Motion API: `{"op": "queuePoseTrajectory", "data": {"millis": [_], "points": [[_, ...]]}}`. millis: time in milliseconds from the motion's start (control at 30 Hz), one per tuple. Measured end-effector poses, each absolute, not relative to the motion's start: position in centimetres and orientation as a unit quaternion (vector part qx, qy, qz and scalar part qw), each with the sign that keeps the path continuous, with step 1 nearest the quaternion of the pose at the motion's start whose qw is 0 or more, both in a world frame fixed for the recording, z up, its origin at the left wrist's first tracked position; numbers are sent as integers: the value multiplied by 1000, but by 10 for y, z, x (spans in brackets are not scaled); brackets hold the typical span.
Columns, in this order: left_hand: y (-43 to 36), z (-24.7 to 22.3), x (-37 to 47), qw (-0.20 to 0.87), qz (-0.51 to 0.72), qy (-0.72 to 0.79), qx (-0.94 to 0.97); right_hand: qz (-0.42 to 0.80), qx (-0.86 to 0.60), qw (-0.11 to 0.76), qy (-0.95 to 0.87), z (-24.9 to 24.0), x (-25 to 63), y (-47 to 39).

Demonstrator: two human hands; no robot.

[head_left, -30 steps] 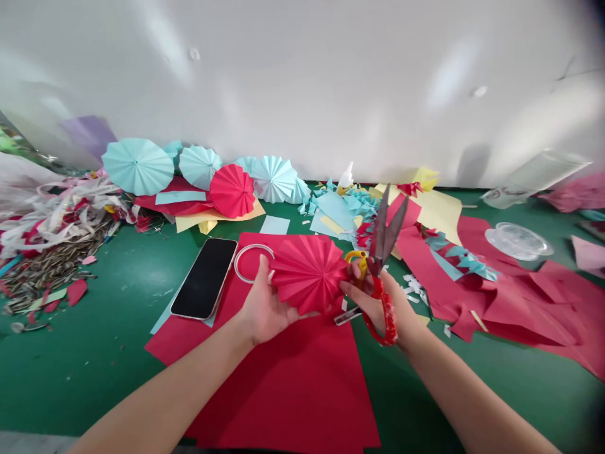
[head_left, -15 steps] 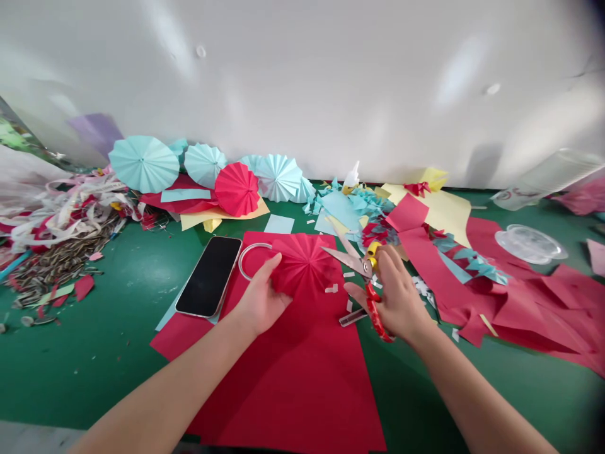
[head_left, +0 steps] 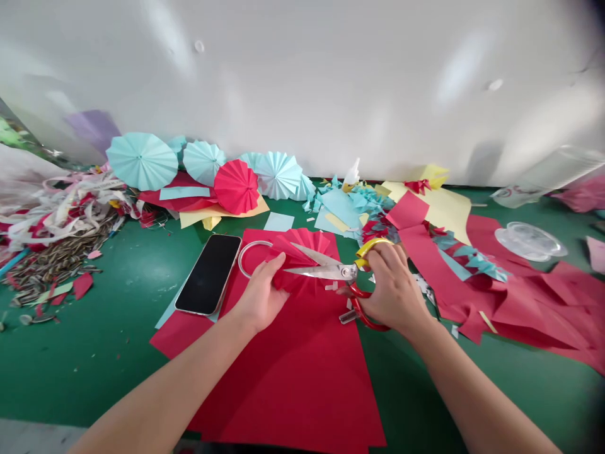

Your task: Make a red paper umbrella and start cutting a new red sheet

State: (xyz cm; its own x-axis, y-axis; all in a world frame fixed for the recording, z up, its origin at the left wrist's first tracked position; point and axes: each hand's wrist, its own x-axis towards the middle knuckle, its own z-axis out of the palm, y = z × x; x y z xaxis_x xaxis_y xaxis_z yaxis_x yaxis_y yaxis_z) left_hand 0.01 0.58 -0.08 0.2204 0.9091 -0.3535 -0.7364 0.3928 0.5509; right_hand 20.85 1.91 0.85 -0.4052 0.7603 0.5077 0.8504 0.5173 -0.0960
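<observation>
My left hand (head_left: pixel 265 295) pinches the left side of a pleated red paper fan (head_left: pixel 309 243) above a flat red sheet (head_left: pixel 293 378). In my right hand (head_left: pixel 394 287) are scissors (head_left: pixel 331 271) with one yellow and one red handle. Their blades are parted and point left over the pleated paper, with the tips near my left fingers. A white ring (head_left: pixel 240 260) lies just left of the fan, partly behind my left hand. A small metal-and-clear object (head_left: pixel 348 316) lies beneath the red handle.
A phone (head_left: pixel 208 274) lies left of the red sheet. Light-blue rosettes (head_left: pixel 142 161) and a red rosette (head_left: pixel 236 186) stand along the wall. Blue scraps (head_left: pixel 363 202), a glue bottle (head_left: pixel 352 173) and red paper (head_left: pixel 524 309) spread right. Ribbons (head_left: pixel 61 208) pile up left.
The scissors have moved left from beside the pleated paper to over it, and their blades have swung to point left. The pleated paper has shifted and folded slightly near my left fingers.
</observation>
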Motion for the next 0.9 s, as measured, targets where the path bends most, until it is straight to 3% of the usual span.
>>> {"op": "queuePoseTrajectory", "data": {"millis": [200, 900], "points": [[5, 0, -1, 758, 517, 383, 107, -99, -486, 256, -829, 7, 208, 18], [7, -1, -2, 772, 513, 358, 115, -91, -506, 233, -825, 5, 207, 17]]}}
